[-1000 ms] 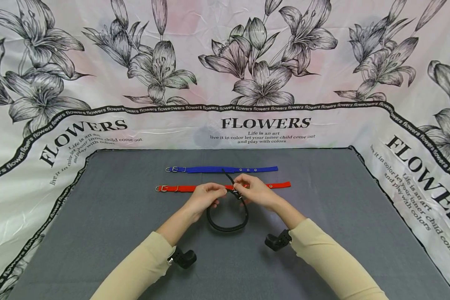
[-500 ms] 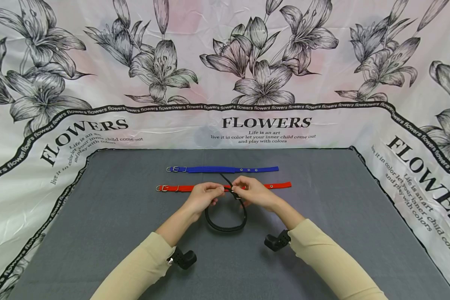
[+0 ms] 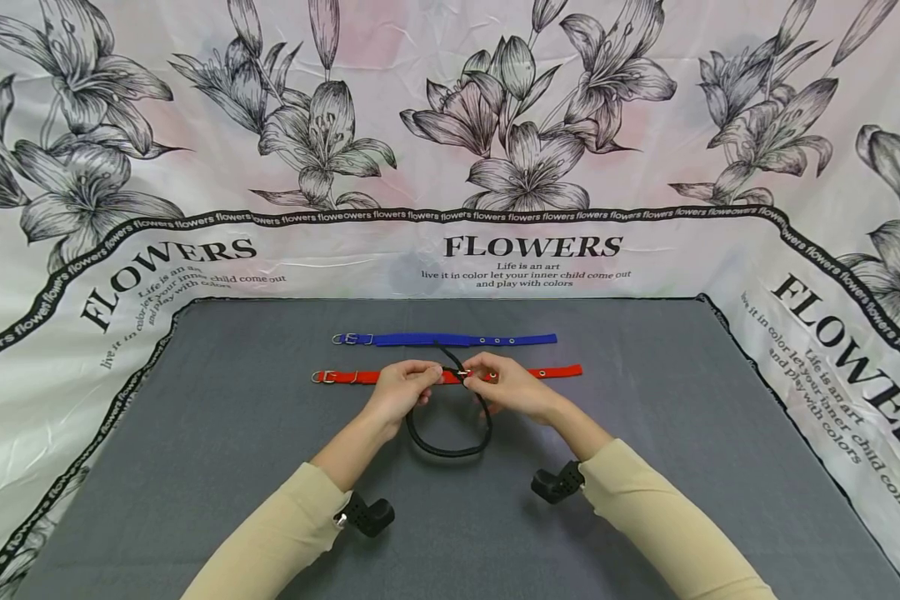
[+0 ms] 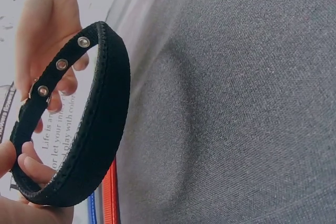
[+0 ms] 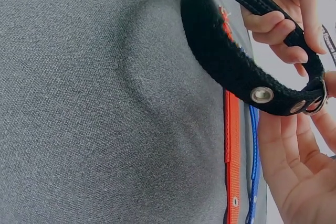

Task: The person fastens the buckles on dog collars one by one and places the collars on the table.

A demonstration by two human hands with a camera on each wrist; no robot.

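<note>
Hands are meeting over a grey mat (image 3: 232, 467), both working a black collar (image 3: 450, 450) bent into a loop above the mat's middle. The left hand (image 3: 401, 392) is pinching the strap on the loop's left side, fingers curled round it, while the right hand (image 3: 506, 385) is pinching the far end at the metal buckle (image 3: 465, 377), where the strap's tail is crossing and pointing away toward the far side. The loop is hanging toward the person, its near curve lying just over the mat; whether it is touching the mat cannot be told. In the left wrist view the collar (image 4: 89, 145) is showing three metal eyelets (image 4: 62, 64) along its inner band, with the left fingertips (image 4: 34, 169) pressing inside the loop. In the right wrist view the strap (image 5: 226, 61) is passing through the buckle (image 5: 315, 103), with the right hand's fingers (image 5: 286, 156) spread beneath it. Just beyond the hands a red collar (image 3: 555, 370) is lying flat and straight across the mat, buckle to the left, and a blue collar (image 3: 420, 339) is lying parallel just farther away, the two near but apart. Beige sleeves (image 3: 285, 533) are covering both forearms. A white flower-printed cloth (image 3: 532, 246) bearing the word FLOWERS is hanging behind and around the mat.
</note>
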